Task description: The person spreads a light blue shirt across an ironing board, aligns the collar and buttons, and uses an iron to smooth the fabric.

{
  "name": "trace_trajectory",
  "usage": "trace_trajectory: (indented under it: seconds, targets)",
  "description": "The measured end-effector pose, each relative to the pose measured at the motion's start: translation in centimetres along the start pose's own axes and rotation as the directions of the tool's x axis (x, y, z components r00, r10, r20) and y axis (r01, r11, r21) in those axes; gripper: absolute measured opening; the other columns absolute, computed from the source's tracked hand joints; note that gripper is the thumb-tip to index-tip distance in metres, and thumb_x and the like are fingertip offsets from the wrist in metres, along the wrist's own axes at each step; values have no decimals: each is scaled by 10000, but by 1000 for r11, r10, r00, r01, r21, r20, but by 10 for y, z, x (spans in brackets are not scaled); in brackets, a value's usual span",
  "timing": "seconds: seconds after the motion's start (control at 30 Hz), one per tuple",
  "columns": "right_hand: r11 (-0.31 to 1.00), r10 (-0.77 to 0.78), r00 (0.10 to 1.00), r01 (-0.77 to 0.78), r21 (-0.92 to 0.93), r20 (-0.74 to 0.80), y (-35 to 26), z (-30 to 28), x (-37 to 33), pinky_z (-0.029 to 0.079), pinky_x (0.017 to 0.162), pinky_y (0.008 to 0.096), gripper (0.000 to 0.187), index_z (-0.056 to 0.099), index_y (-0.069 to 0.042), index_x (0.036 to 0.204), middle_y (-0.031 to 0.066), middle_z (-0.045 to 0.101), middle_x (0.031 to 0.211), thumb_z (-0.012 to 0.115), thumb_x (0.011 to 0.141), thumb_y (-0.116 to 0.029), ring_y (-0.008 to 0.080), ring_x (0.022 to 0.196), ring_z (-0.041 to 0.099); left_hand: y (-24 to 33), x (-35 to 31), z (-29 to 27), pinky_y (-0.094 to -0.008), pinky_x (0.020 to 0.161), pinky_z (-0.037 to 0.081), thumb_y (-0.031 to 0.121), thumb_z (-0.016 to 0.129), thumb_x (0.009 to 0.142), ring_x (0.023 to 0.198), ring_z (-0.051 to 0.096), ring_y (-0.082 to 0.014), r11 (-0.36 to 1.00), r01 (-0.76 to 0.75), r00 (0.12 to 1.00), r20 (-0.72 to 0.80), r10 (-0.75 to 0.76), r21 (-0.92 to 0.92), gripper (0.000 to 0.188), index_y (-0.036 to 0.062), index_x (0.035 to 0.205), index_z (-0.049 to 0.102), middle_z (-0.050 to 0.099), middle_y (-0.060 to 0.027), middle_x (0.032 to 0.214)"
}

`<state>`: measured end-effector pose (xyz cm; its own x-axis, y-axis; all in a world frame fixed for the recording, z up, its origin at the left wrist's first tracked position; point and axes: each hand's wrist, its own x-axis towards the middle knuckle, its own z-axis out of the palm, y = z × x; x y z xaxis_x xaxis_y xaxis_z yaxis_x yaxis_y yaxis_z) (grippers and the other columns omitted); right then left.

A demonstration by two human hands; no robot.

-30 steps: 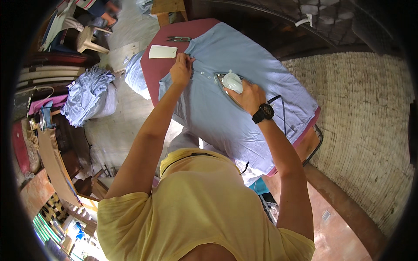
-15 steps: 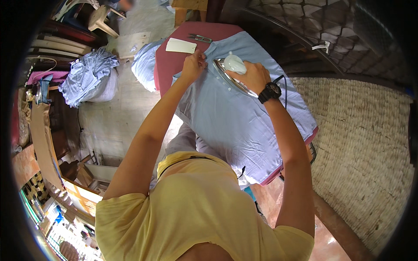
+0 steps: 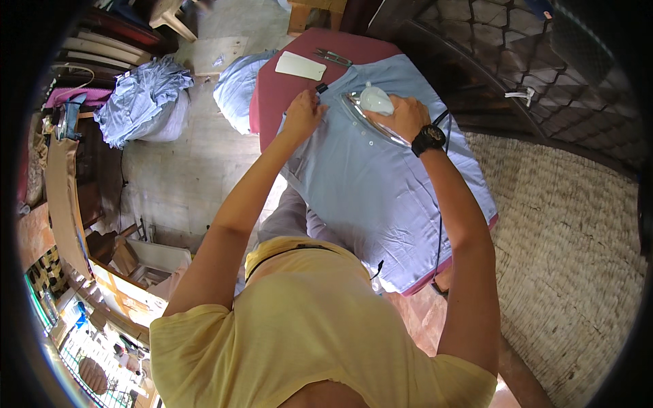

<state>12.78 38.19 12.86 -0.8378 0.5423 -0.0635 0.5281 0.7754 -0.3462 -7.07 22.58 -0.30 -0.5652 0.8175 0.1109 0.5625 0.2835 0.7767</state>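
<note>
A light blue shirt (image 3: 360, 177) with a row of small buttons is spread over the maroon padded board (image 3: 270, 102). My right hand (image 3: 407, 121) is wrapped round the handle of an iron (image 3: 377, 100) with a pale translucent tank. Its metal base rests on the shirt just beside the buttons. At the shirt's left edge, my left hand (image 3: 302, 117) has its fingers closed on the cloth. A small black tab (image 3: 322, 88) shows just beyond those fingers. Farther off on the board lie a white card (image 3: 300, 66) and thread snips (image 3: 333, 57).
More blue cloth (image 3: 238, 88) lies in a heap left of the board. Another pile of blue garments (image 3: 146, 95) stands farther left. The iron's black cord (image 3: 440, 224) hangs by my right forearm. A dark metal lattice gate (image 3: 496, 81) rises at the far right.
The view has shifted slightly. The iron has barely moved along the button row. My left hand has slid a little nearer along the shirt's edge, and the black tab now shows.
</note>
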Motion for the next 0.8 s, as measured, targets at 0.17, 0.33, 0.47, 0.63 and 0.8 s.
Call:
trace_trajectory:
  seconds: [0.17,0.33,0.47,0.63,0.8]
  targets:
    - [998,-22,1000,24,-55,21,-6,0,2,549,692,457,578,729,-53,890,177,705,779,728,722,-606,371,760,690,0,-8,-12,-372,694,498,159,781,756,773,624,-252,998,6,993,116,-13,57,299,35,959,602,617,-103,845]
    - [983,159,987,-162,83,38,-7,-2,3,543,716,462,623,723,-28,908,210,704,820,709,734,-626,385,790,687,14,0,-16,-381,695,486,148,773,754,783,619,-250,998,45,983,176,-51,41,209,46,842,613,614,-87,843]
    - [928,349,935,-354,121,58,-34,-21,-23,532,726,469,667,709,12,901,239,691,805,712,729,-632,400,800,680,9,1,-12,-390,695,487,110,749,758,782,619,-271,998,-58,991,117,58,4,167,53,820,604,626,-87,807]
    - [864,376,926,-343,370,-20,-81,-7,-68,500,641,518,577,649,29,818,290,644,739,550,917,-531,468,723,642,12,0,-21,-413,718,488,106,729,762,788,614,-303,998,-2,997,74,7,-65,154,66,789,582,642,-92,759]
    - [811,546,837,-514,281,-46,-119,40,-71,483,710,546,639,637,59,868,314,645,811,521,920,-567,496,802,624,2,4,-18,-398,725,479,109,727,774,797,601,-290,987,-139,982,116,147,-75,83,70,832,683,630,-87,778]
